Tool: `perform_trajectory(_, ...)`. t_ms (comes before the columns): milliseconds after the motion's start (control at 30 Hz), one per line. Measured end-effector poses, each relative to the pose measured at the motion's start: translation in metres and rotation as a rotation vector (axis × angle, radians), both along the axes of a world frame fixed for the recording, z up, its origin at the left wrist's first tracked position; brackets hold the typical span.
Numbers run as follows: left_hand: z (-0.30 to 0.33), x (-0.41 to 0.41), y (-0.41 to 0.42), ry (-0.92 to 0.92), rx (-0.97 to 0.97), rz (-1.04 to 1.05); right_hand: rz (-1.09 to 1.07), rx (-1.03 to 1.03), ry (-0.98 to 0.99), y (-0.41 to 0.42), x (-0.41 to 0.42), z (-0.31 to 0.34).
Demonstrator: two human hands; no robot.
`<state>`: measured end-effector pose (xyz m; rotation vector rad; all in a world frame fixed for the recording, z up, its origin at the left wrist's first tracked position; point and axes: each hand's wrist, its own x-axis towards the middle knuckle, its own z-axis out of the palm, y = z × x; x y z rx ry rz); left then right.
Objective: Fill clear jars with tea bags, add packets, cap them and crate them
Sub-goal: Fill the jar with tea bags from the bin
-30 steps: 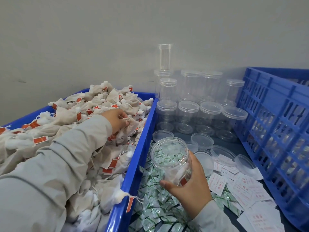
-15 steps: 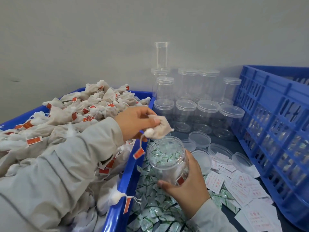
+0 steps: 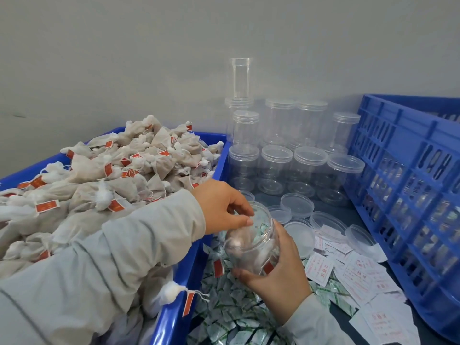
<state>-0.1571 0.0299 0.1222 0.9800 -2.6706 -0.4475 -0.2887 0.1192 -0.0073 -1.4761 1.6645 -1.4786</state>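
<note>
My right hand (image 3: pixel 278 277) grips a clear open jar (image 3: pixel 256 247) from below, tilted toward the left over the packets. A tea bag (image 3: pixel 236 245) lies inside the jar, with a red tag (image 3: pixel 218 268) hanging outside the glass. Over the jar's mouth hovers my left hand (image 3: pixel 220 207), its fingers loosely curled at the rim and holding nothing that I can see. A heap of beige tea bags (image 3: pixel 119 175) with red tags fills the blue bin (image 3: pixel 171 317) on the left.
Green-and-white packets (image 3: pixel 224 310) lie below the jar, white red-printed packets (image 3: pixel 348 270) to the right. Loose clear lids (image 3: pixel 297 205) and capped empty jars (image 3: pixel 276 168) stand behind. A tall blue crate (image 3: pixel 410 195) walls the right side.
My left hand carried a tea bag from the heap to the jar; the bag now sits inside. The jar has tilted a little more to the left.
</note>
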Motion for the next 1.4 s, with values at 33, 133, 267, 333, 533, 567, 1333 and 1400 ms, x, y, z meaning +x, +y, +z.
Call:
perform_trajectory(33,0.002,0.001,-0.002,0.019,-0.004,0.015,0.001,0.001,0.000,0.000,0.000,-0.001)
perform_trajectory(133,0.012,0.012,-0.016,0.111,-0.061,0.139,0.005,0.005,-0.023,0.001,-0.001,-0.002)
perform_trajectory(267,0.023,0.040,-0.050,0.160,-0.183,0.470,0.017,0.007,-0.025,0.001,-0.001,-0.002)
perform_trajectory(333,0.023,0.055,-0.066,0.023,-0.194,0.618,0.022,0.010,-0.029,0.001,0.000,0.000)
perform_trajectory(533,0.005,0.064,-0.082,-0.646,-0.121,0.664,0.036,0.020,-0.056,0.001,-0.001,0.001)
perform_trajectory(567,0.003,0.062,-0.083,-0.675,-0.114,0.658,0.036,0.023,-0.054,0.001,-0.001,0.001)
perform_trajectory(1333,0.008,0.064,-0.079,-0.335,-0.086,0.735,0.035,-0.001,-0.002,0.003,-0.002,0.005)
perform_trajectory(1400,0.009,0.064,-0.078,-0.318,-0.060,0.738,0.040,-0.001,0.008,0.004,-0.002,0.005)
